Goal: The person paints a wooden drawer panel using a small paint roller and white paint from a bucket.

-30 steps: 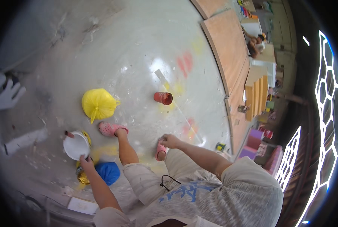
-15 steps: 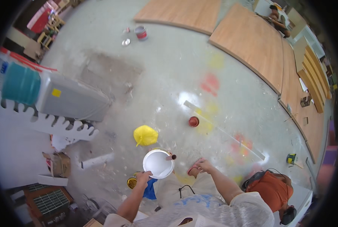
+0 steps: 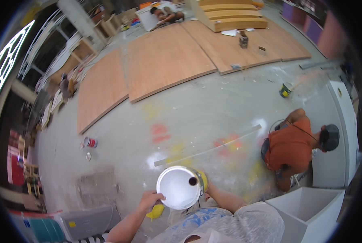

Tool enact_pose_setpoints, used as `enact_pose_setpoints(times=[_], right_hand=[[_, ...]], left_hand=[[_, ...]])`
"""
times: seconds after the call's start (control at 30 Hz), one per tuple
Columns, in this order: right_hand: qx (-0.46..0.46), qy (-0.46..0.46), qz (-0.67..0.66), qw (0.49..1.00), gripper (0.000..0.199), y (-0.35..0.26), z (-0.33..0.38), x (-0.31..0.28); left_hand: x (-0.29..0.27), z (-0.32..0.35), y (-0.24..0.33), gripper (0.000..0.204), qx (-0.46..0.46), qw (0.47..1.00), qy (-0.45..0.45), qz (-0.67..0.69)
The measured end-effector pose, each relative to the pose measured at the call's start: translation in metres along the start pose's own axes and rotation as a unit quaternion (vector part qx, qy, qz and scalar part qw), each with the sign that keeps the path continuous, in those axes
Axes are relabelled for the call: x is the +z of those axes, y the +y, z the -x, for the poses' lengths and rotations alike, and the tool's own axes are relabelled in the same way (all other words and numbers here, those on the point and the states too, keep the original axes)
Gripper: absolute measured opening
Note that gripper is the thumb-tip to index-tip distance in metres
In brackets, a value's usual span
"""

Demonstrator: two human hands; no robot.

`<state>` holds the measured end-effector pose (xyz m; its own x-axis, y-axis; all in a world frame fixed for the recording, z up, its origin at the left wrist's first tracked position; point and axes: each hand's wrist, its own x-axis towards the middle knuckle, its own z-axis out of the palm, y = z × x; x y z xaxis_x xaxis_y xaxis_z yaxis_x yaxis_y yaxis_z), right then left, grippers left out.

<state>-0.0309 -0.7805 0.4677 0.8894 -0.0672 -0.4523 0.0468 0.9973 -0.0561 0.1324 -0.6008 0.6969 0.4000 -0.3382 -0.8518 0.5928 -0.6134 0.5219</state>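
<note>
I hold a round bucket with a white lid (image 3: 177,187) close below my head. The lid has a small dark hole near its right edge, and the bucket's yellow side (image 3: 203,178) shows at the right. My left hand (image 3: 149,199) grips the lid's lower left rim. Reaching up to the yellow side is my right hand (image 3: 210,188), pressed against it and partly hidden behind the bucket. On the floor just under my left hand lies a yellow piece (image 3: 156,211).
A person in an orange shirt (image 3: 289,146) crouches at the right beside a white cabinet (image 3: 336,137). A white box (image 3: 310,204) stands at the lower right. A long pale strip (image 3: 207,150), a red can (image 3: 90,142), a small yellow can (image 3: 285,90) and wooden panels (image 3: 164,60) lie on the concrete floor.
The bucket has come up off the floor and now sits close under my head with both hands on it. My view has swung round, bringing the crouching person to the right.
</note>
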Motion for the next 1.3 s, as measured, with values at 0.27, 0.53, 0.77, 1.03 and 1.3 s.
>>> enact_pose_setpoints(times=[0.27, 0.53, 0.77, 1.03, 1.3], right_hand=[[-0.371, 0.101, 0.251, 0.889, 0.042, -0.144, 0.031, 0.054], [-0.456, 0.150, 0.012, 0.877, 0.041, -0.267, 0.039, 0.103], [-0.524, 0.182, -0.025, 0.831, 0.041, -0.355, 0.046, 0.104], [-0.581, 0.229, -0.070, 0.778, 0.040, -0.479, 0.061, 0.068], [-0.633, 0.290, -0.112, 0.709, 0.040, -0.591, 0.115, 0.045]], left_hand=[[0.119, -0.052, 0.197, 0.039, 0.142, 0.910, -0.188, -0.341], [0.214, -0.135, 0.287, 0.068, 0.369, 0.798, -0.415, -0.235], [0.328, -0.193, 0.360, 0.091, 0.513, 0.660, -0.481, -0.264], [0.471, -0.260, 0.447, 0.111, 0.643, 0.475, -0.541, -0.263], [0.613, -0.254, 0.548, 0.115, 0.654, 0.421, -0.590, -0.217]])
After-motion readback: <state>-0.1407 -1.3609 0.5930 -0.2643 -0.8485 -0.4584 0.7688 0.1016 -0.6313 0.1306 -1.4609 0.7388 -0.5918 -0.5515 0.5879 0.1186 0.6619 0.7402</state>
